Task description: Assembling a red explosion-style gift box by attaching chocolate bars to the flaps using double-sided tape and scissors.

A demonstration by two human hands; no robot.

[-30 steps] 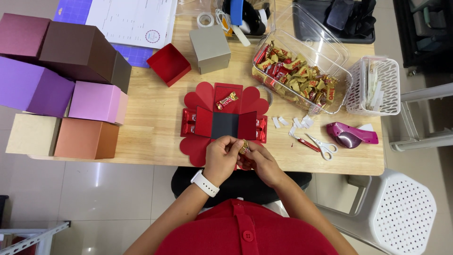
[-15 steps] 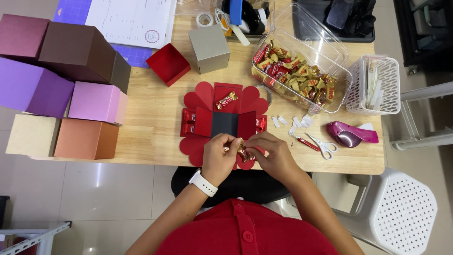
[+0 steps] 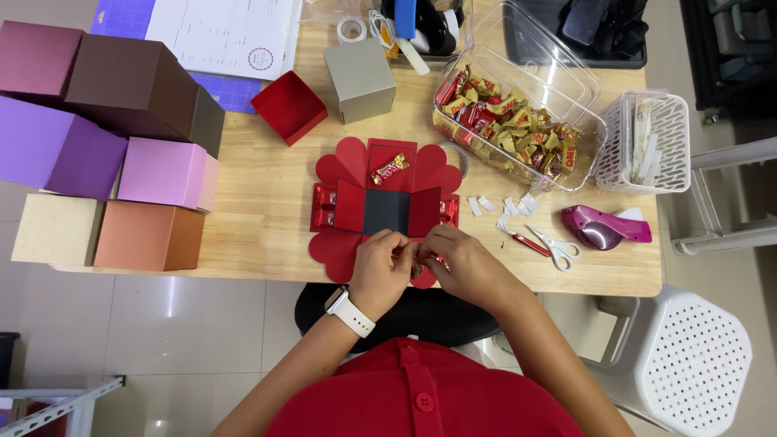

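A red unfolded paper box (image 3: 380,174) with heart-shaped flaps and a black centre lies flat on the wooden table (image 3: 267,202). Small wrapped candies are stuck on its top, left and right flaps. My left hand (image 3: 382,271), with a white watch on the wrist, and my right hand (image 3: 461,265) meet over the near flap, pinching a small wrapped candy (image 3: 414,260) between the fingertips. The near flap is mostly hidden under both hands.
A clear tub of wrapped candies (image 3: 518,129) and a white basket (image 3: 647,142) stand at the right. Scissors (image 3: 546,243), a purple tape dispenser (image 3: 603,228) and paper bits lie nearby. Coloured boxes (image 3: 105,137) fill the left. A red lid (image 3: 289,107) and grey box (image 3: 358,79) sit behind.
Both hands stay at the near flap and have drawn closer together over the candy. The box and everything else on the table are unmoved.
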